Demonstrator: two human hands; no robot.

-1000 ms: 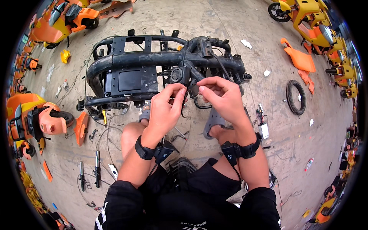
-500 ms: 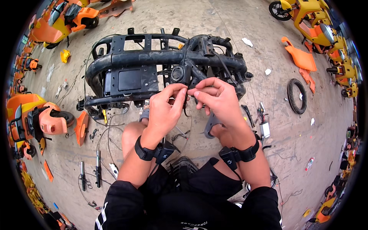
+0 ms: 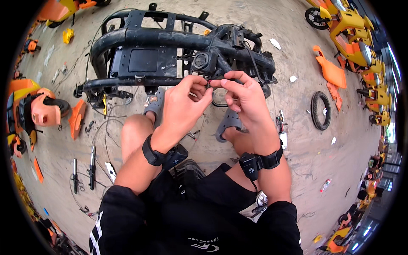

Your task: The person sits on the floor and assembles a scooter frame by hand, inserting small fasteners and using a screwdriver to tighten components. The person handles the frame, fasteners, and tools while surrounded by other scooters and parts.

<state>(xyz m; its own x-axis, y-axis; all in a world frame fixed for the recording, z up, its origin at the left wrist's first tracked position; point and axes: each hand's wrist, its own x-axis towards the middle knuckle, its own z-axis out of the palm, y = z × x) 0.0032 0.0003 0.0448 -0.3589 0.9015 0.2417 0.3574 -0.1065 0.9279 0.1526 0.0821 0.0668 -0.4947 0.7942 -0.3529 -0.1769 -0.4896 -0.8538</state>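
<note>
My left hand and my right hand meet fingertip to fingertip at the near side of a black scooter frame. Both pinch a thin dark wire, which loops below the fingers; a speck of red shows between the fingertips. The exact end they hold is mostly covered. Just beyond the fingers sits a round black part in a square housing, fixed to the frame. A flat black box lies within the frame to the left.
My feet in grey clogs stand close to the frame. A loose tyre and orange panels lie at the right. Two black rods and loose cables are on the floor at the left. Yellow-orange scooters stand around.
The view has shifted, so the frame appears higher and larger. My hands stay together at the wire; the left fingers have spread a little and the wire's loop shows more.
</note>
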